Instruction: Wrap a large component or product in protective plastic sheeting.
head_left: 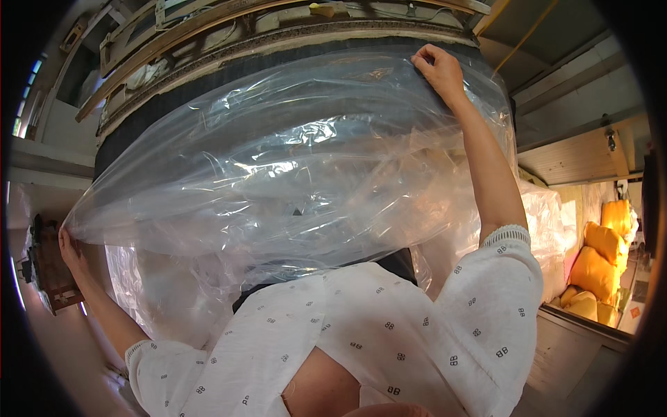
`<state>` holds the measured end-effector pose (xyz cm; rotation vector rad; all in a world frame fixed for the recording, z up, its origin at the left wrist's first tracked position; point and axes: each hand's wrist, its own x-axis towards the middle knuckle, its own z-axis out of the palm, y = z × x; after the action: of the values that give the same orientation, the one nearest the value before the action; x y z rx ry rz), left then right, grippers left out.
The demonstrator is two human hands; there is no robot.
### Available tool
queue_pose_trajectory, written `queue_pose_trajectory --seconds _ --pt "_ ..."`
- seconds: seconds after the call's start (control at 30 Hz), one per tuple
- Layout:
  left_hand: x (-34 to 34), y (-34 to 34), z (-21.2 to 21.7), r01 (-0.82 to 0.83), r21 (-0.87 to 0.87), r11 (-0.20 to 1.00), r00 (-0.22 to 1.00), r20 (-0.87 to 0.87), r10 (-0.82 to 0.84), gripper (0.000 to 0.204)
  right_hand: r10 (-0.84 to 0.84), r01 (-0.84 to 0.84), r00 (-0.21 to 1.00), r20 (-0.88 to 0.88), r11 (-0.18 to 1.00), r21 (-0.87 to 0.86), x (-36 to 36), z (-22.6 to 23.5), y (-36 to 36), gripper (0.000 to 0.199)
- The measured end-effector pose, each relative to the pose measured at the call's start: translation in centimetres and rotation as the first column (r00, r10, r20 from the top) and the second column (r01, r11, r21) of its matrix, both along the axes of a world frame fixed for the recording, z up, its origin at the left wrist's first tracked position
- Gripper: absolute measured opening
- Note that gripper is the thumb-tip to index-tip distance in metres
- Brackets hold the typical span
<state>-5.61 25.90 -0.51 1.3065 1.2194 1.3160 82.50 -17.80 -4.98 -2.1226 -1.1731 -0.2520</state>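
A large clear plastic sheet (292,167) is spread between my two hands, creased and shiny. It lies over a dark-covered table (132,142), which shows through it. At the far left, my left hand (71,251) is closed on the sheet's drawn-out corner. My right hand (439,69) pinches the sheet near the table's far right edge, thumb and fingers together. Between the hands the plastic forms long folds. Its near part hangs down by my body over more clear plastic (167,285).
Wooden rails (139,66) run along the table's far side. A small yellow object (326,10) rests there. At the right, bright yellow bundles (601,257) are piled beside bulky clear plastic (545,215). A brown wooden stand (59,267) is at the far left.
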Motion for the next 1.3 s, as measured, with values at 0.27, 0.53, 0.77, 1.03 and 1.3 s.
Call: queue_pose_trajectory --seconds 0.27,0.53,0.77,1.03,1.3 --pt "-3.5 -5.5 -2.4 -0.095 -0.09 0.991 0.995 -0.049 0.091 0.041 -0.108 0.102 0.992 -0.069 0.991 -0.087 1.1 0.4 2.1 0.024" --pt "6.7 -7.1 -3.1 -0.066 0.178 0.982 0.96 -0.256 0.111 0.035 0.06 -0.065 0.997 0.039 0.989 0.13 6.1 4.2 1.3 0.023" --pt "23.3 0.0 -3.9 -0.216 0.435 0.874 0.937 -0.159 0.311 0.023 -0.173 0.157 0.982 0.08 0.973 0.172 20.1 5.1 -3.9 0.028" --pt "28.3 3.0 -8.0 -0.116 0.381 0.917 0.964 -0.181 0.197 0.016 -0.237 0.221 0.967 0.093 0.962 0.16 18.1 -3.6 -4.6 0.028" --pt "28.9 1.4 -6.3 -0.051 0.15 0.987 0.999 0.013 0.049 0.014 -0.227 0.219 0.97 0.085 0.971 0.097 17.8 -3.7 -4.9 0.028"
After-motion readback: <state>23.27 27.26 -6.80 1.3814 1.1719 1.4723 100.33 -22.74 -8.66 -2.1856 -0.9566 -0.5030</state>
